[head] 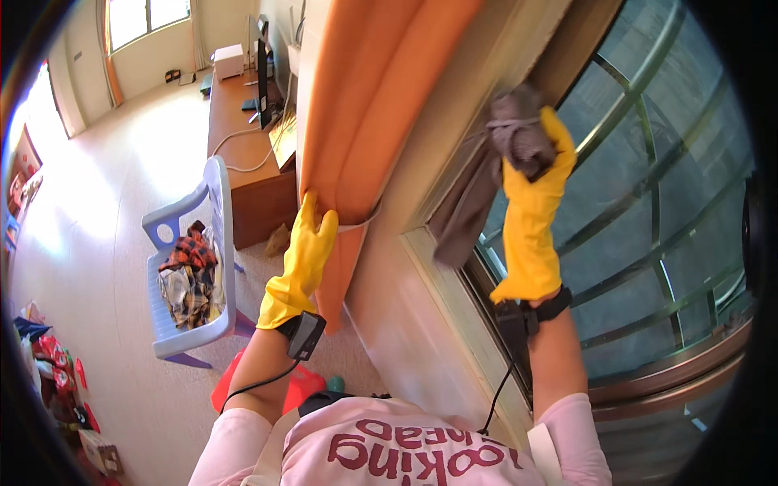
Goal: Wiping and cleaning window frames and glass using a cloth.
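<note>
My right hand [535, 164], in a yellow rubber glove, grips a bunched grey-brown cloth [521, 130] up against the window frame. A long end of the cloth hangs below over the frame's inner edge, and the bunch looks slightly blurred. Beside it is the window pane [614, 237], with curved metal bars [647, 179] showing through the glass. My left hand [310, 246], gloved the same way, rests against an orange curtain [358, 121], thumb and fingers apart. Just right of that thumb, a pale tieback [360, 223] circles the curtain.
A light blue plastic armchair [161, 304] holds crumpled plaid clothes [191, 273]. Behind it stands a brown desk [261, 203] with a monitor [262, 85] and a loose cable. Red plastic [304, 386] lies low by my left arm. Several bagged items [58, 364] line the floor's left side.
</note>
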Action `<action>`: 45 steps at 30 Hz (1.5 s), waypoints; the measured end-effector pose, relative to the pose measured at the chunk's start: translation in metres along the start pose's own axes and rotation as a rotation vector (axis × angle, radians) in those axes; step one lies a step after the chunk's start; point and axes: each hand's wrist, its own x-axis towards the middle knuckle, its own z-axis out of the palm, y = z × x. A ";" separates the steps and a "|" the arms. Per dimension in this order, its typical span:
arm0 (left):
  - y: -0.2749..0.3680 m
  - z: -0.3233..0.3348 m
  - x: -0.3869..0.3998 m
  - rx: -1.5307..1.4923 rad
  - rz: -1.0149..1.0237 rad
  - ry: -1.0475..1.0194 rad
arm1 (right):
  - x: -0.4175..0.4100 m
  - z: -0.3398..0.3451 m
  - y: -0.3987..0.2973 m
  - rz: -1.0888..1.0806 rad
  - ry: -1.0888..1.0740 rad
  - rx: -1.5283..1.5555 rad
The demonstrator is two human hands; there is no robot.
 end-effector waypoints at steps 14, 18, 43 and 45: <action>-0.199 -0.133 -0.255 0.605 -0.364 -0.351 | -0.105 0.032 -0.021 0.277 -0.672 -0.101; -0.248 -0.189 -0.382 0.900 -0.590 -0.501 | -0.181 0.000 -0.012 0.724 -0.860 0.218; -0.206 -0.257 -0.746 0.257 -1.147 0.407 | -0.328 -0.034 -0.230 1.303 -0.813 0.917; -0.210 -0.281 -0.752 0.242 -1.119 0.366 | -0.342 -0.018 -0.249 1.325 -0.781 0.893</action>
